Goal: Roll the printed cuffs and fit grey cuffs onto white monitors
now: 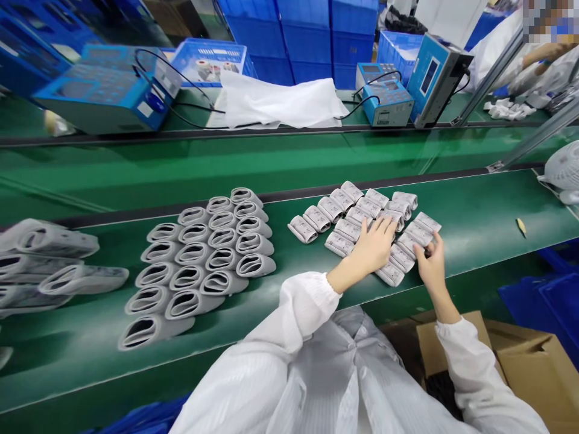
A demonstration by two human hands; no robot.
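Head view: green belt (479, 220) in front of a person in white sleeves (312, 298)
Small rolls (357, 217): grey, packed in slanting rows on the belt, beneath and around both hands
Left hand (373, 244): palm down over the small rolls, fingers on their tops; its underside is hidden, so cannot tell whether it grips any
Right hand (432, 262): thumb and fingertips at the row nearest the right, cannot tell if clamped
Larger rolls (201, 278): in rows, well left of both hands
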